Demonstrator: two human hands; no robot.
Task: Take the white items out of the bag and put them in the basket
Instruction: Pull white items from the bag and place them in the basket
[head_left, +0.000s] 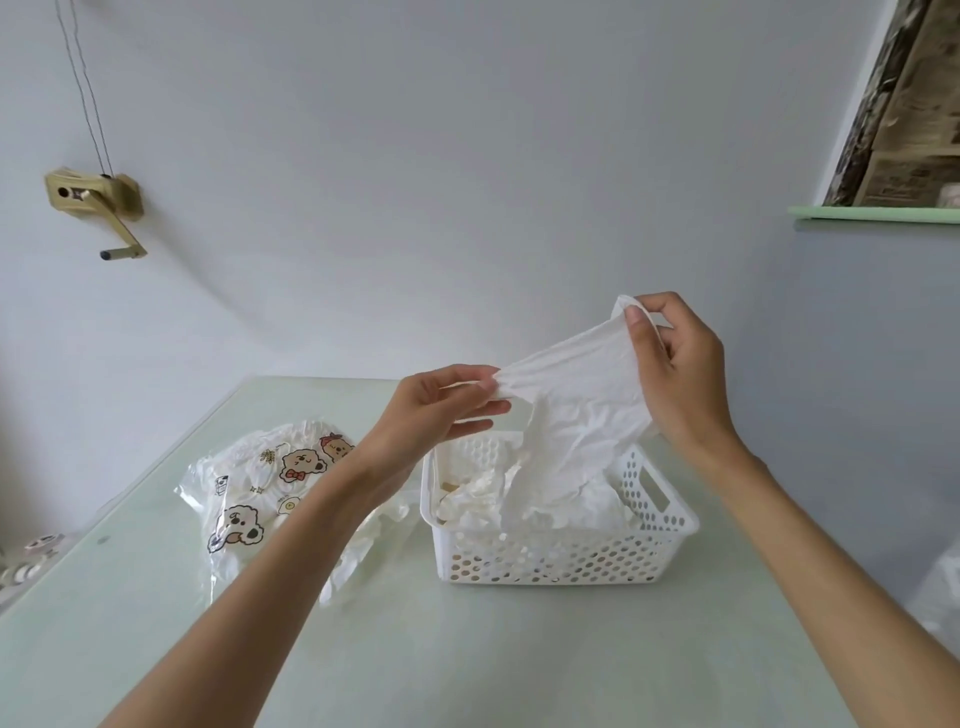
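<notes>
At the centre of the frame, the left hand (449, 402) pinches one corner of a thin white sheet (576, 405) while the right hand (675, 364), higher and to the right, pinches its other end, stretching it above the white perforated basket (561, 556). The sheet's lower edge droops into the basket, onto other crumpled white items (483, 501). Left of the basket, on the pale green desk (467, 665), lies the clear bag (260, 488) printed with cartoon bears.
</notes>
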